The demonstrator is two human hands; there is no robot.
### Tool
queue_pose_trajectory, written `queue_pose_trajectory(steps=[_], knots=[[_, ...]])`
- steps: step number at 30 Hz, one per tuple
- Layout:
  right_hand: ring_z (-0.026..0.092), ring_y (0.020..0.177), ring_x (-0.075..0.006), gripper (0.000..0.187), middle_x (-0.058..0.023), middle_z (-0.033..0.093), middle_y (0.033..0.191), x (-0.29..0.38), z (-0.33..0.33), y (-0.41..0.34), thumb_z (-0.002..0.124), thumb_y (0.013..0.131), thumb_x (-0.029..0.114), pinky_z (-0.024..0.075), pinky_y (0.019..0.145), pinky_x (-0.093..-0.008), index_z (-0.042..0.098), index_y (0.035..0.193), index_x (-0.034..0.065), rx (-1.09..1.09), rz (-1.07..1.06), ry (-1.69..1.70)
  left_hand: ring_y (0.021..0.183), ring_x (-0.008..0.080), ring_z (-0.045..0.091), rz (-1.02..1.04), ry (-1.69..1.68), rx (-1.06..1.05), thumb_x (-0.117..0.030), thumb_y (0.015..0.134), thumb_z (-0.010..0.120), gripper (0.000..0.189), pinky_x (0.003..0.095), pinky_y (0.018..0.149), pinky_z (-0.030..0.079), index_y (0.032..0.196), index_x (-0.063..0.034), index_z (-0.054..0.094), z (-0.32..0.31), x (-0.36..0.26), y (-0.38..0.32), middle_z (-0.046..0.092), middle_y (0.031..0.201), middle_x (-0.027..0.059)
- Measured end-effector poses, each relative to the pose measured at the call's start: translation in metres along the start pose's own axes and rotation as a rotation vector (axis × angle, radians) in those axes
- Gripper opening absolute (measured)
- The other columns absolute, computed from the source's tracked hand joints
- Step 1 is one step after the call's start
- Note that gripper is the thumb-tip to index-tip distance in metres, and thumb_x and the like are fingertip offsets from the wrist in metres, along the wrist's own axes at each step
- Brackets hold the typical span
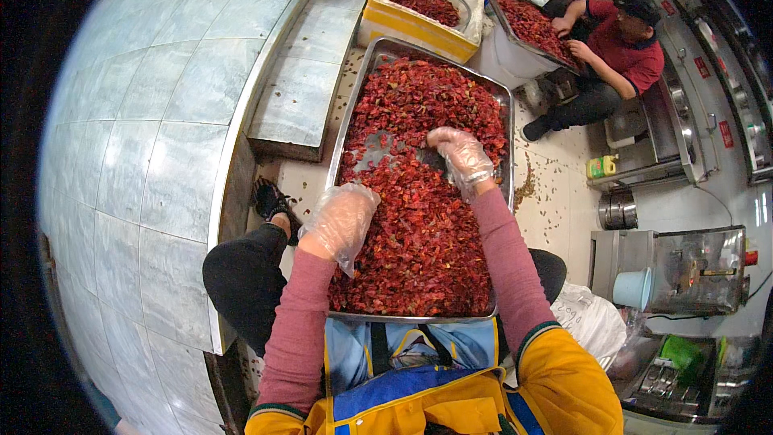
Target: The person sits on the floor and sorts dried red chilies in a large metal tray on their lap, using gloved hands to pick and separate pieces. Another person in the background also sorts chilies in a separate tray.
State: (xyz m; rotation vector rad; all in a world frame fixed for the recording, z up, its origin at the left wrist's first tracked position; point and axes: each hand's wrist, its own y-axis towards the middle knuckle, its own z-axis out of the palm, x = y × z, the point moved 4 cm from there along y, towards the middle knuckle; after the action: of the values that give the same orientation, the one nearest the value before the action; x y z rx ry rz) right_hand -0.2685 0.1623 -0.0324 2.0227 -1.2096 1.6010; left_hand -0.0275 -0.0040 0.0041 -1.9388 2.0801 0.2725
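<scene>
A large rectangular metal tray [512, 133] lies before me, spread with cut dried red chilli peppers [416, 241]. Its grey bottom shows through a gap in the layer left of centre. My left hand [343, 220], in a thin clear plastic glove, rests over the tray's left side; its fingers are mostly hidden against the peppers. Also gloved, my right hand [464, 160] is over the right half, near the far heap. Its fingers curl inward and point left. Whether either hand holds pepper pieces cannot be made out.
Beyond the tray stands a foam box [416, 36] with peppers inside. A co-worker [622, 54] sits at the far right, both hands at another pepper tray [525, 21]. Grey tiled ledge [181, 133] runs along my left. Right lie a white sack [589, 317] and a light-blue bucket [631, 289].
</scene>
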Motion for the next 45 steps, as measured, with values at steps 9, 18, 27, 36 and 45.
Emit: queue_pose_trajectory(steps=[9, 18, 27, 36, 45], knots=[[0.062, 0.123, -0.0192, 0.036, -0.0068, 0.07, 0.125, -0.002, 0.022, 0.0, 0.059, 0.091, 0.004, 0.0459, 0.109, -0.0352, 0.071, 0.125, 0.0005, 0.342, -0.222, 0.012, 0.099, 0.0326, 0.073, -0.041, -0.017, -0.018, -0.02, 0.049, 0.098, 0.054, 0.0422, 0.088, 0.058, 0.096, -0.0107, 0.073, 0.008, 0.001, 0.004, 0.075, 0.097, 0.012], [0.063, 0.125, -0.0264, 0.037, -0.0105, 0.07, 0.13, 0.021, 0.064, -0.004, 0.061, 0.088, 0.002, 0.0451, 0.113, -0.0388, 0.071, 0.123, 0.0034, 0.53, -0.394, -0.225, 0.104, 0.0307, 0.072, -0.013, -0.026, -0.073, -0.024, 0.037, 0.102, 0.073, 0.0427, 0.091, 0.057, 0.102, -0.0103, 0.07, -0.008, -0.002, -0.001, 0.074, 0.1, 0.0112], [0.067, 0.112, -0.0216, 0.034, -0.0091, 0.073, 0.119, 0.041, 0.054, 0.013, 0.055, 0.083, -0.004, 0.0504, 0.104, -0.0339, 0.076, 0.109, 0.0028, 0.009, -0.227, -0.174, 0.1, 0.0326, 0.071, -0.08, -0.074, -0.141, -0.022, 0.038, 0.101, 0.07, 0.0432, 0.088, 0.057, 0.099, -0.0106, 0.069, -0.004, 0.001, 0.0, 0.072, 0.097, 0.0124], [0.068, 0.097, -0.0165, 0.026, -0.0046, 0.075, 0.104, 0.025, 0.03, 0.018, 0.06, 0.088, -0.001, 0.0538, 0.092, -0.0322, 0.076, 0.108, 0.0025, 0.079, -0.151, -0.026, 0.095, 0.0363, 0.07, -0.025, -0.125, -0.146, 0.0, 0.084, 0.061, 0.017, 0.0466, 0.085, 0.057, 0.099, -0.0067, 0.067, -0.004, 0.003, -0.003, 0.07, 0.092, 0.0149], [0.069, 0.11, -0.0235, 0.035, -0.0115, 0.073, 0.119, 0.04, 0.069, 0.018, 0.058, 0.088, 0.001, 0.0543, 0.1, -0.0366, 0.073, 0.12, 0.0056, 0.16, -0.308, -0.513, 0.102, 0.0292, 0.073, -0.067, -0.023, -0.015, -0.024, 0.039, 0.103, 0.07, 0.0399, 0.09, 0.058, 0.099, -0.0117, 0.071, -0.002, 0.002, 0.0, 0.075, 0.099, 0.0098]])
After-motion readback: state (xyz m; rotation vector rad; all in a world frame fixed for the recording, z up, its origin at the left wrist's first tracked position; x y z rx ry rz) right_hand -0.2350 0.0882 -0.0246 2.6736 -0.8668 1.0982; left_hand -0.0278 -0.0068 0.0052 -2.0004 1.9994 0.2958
